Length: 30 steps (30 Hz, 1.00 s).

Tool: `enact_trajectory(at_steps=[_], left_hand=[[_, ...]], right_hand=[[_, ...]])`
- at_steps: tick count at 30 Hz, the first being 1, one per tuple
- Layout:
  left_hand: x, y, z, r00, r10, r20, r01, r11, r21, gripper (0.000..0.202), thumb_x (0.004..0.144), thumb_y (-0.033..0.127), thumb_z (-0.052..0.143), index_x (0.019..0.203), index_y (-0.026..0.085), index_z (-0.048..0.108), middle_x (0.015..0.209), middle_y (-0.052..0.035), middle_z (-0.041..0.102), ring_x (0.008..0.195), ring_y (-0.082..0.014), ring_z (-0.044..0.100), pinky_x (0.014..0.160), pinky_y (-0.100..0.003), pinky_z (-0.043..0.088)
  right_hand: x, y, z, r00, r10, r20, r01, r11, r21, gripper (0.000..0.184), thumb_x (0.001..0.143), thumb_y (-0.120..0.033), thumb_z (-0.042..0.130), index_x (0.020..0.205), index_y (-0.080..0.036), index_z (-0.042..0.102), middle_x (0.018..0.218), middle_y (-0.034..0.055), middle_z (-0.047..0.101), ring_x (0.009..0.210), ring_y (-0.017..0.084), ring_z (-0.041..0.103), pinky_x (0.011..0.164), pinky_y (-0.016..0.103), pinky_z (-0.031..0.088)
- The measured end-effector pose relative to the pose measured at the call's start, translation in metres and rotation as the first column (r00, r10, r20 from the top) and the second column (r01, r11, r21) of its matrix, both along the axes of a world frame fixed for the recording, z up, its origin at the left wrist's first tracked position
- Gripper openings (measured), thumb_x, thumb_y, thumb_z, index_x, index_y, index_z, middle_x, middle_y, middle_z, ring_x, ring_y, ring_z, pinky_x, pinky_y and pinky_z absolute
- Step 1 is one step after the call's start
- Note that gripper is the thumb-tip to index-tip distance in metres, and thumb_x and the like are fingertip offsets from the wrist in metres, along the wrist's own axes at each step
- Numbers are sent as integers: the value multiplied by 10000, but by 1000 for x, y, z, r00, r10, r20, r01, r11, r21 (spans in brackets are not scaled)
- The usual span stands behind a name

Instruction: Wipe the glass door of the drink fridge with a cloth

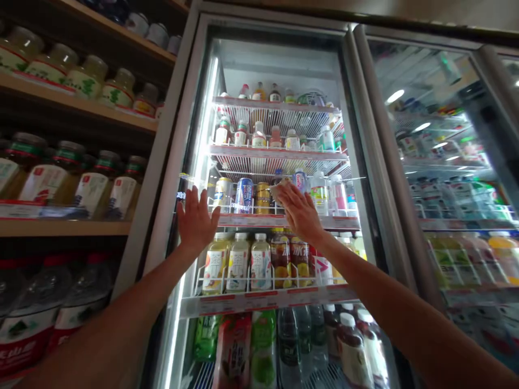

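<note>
two open hands up at a glass-door drinks fridge

from the head camera, the left hand (197,219) is raised at the left side of the fridge's middle door, palm forward and fingers spread wide. it grips nothing and sits just beside the bright lit door frame (177,302). the right hand (300,212) is also open and flat, stretched across the front of the third shelf, with nothing clearly closed in it. its fingers (286,193) lie over a pale object (278,190) too blurred to name, so i cannot tell whether they have hold of it.

just left of those fingers, a gold can (263,198), a blue and white can (244,195) and a silver can (223,194) stand in a row near the shelf's left end. clear plastic bottles (320,193) stand toward its right end, above the red-edged price strip (284,221). below the hands, pale tea bottles (238,263) line the next shelf's left side. along the left edge of the view, a wooden shelf unit (65,228) carries big glass jars (87,78) and labelled bottles (44,183). a second fridge door (438,162), heavy with reflections, stands to the right.
</note>
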<state>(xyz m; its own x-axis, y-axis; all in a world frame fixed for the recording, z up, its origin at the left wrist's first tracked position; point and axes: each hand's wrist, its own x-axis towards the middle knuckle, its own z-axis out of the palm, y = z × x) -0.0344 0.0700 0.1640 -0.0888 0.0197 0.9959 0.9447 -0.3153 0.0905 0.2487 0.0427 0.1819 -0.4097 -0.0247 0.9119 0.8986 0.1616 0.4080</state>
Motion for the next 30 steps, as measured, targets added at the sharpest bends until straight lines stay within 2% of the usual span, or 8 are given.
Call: enact_trajectory(at_steps=[3, 7, 13, 18, 22, 24, 26, 30], left_hand=[[-2, 0, -2, 1000, 13, -20, -13, 1000, 5, 624, 890, 492, 254, 1387, 122, 322, 1492, -168, 252, 1395, -300, 174, 1101, -541, 181], [-5, 3, -2, 999, 9, -33, -8, 999, 35, 616, 895, 477, 272, 1395, 118, 307, 1486, -171, 264, 1394, -303, 173, 1102, -547, 182], [-3, 7, -4, 997, -36, -71, 44, 993, 111, 582, 901, 446, 300, 1391, 133, 316, 1475, -184, 281, 1388, -310, 193, 1090, -586, 172], [60, -4, 0, 875, -184, -447, 301, 931, 206, 538, 920, 381, 298, 1418, 183, 250, 1477, -111, 314, 1397, -198, 189, 1126, -441, 223], [133, -8, 9, 889, -262, -377, 326, 938, 117, 552, 912, 363, 297, 1415, 140, 251, 1460, -123, 343, 1380, -219, 243, 1099, -447, 288], [152, -8, 13, 903, -224, -367, 274, 958, 87, 547, 896, 335, 325, 1394, 111, 301, 1462, -136, 336, 1375, -242, 253, 1112, -467, 256], [147, -9, 19, 893, -170, -417, 214, 975, 61, 550, 874, 320, 361, 1375, 96, 338, 1470, -133, 318, 1375, -249, 254, 1130, -466, 212], [69, -9, 46, 934, -85, -347, 102, 994, 30, 538, 841, 293, 375, 1354, 131, 376, 1465, -111, 337, 1367, -259, 271, 1129, -494, 184]], right_hand=[[22, -6, 7, 975, 13, -220, -4, 999, 40, 499, 856, -190, 333, 1345, -261, 397, 1470, 51, 345, 1350, 235, 308, 1066, 517, 267], [31, -4, 30, 822, 61, -566, -5, 995, 100, 454, 839, -201, 351, 1263, -159, 507, 1424, 153, 388, 1340, 324, 305, 1019, 561, 301], [-53, 8, 8, 973, 172, -156, -179, 983, -33, 513, 879, -226, 336, 1389, -281, 341, 1498, 15, 290, 1402, 226, 186, 1107, 498, 237], [-71, 1, -4, 889, 351, -293, -406, 901, -152, 563, 938, -428, 167, 1468, -291, 33, 1514, 18, 255, 1388, 209, 234, 1114, 509, 229], [-47, -2, -3, 772, 546, -327, -601, 793, -95, 545, 943, -399, 53, 1453, -302, -112, 1507, 8, 275, 1308, 166, 392, 1075, 422, 341], [-27, -1, -4, 805, 490, -335, -526, 850, -22, 554, 942, -395, 69, 1463, -274, -75, 1523, 27, 230, 1331, 173, 355, 1076, 417, 338], [-3, 0, -5, 883, 292, -366, -305, 952, 25, 567, 940, -417, 125, 1472, -246, 29, 1529, 58, 207, 1374, 208, 270, 1102, 477, 266], [36, 4, -8, 915, -53, -400, 60, 998, 5, 538, 937, -433, 198, 1435, -231, 224, 1507, 87, 263, 1390, 238, 224, 1101, 539, 199]])
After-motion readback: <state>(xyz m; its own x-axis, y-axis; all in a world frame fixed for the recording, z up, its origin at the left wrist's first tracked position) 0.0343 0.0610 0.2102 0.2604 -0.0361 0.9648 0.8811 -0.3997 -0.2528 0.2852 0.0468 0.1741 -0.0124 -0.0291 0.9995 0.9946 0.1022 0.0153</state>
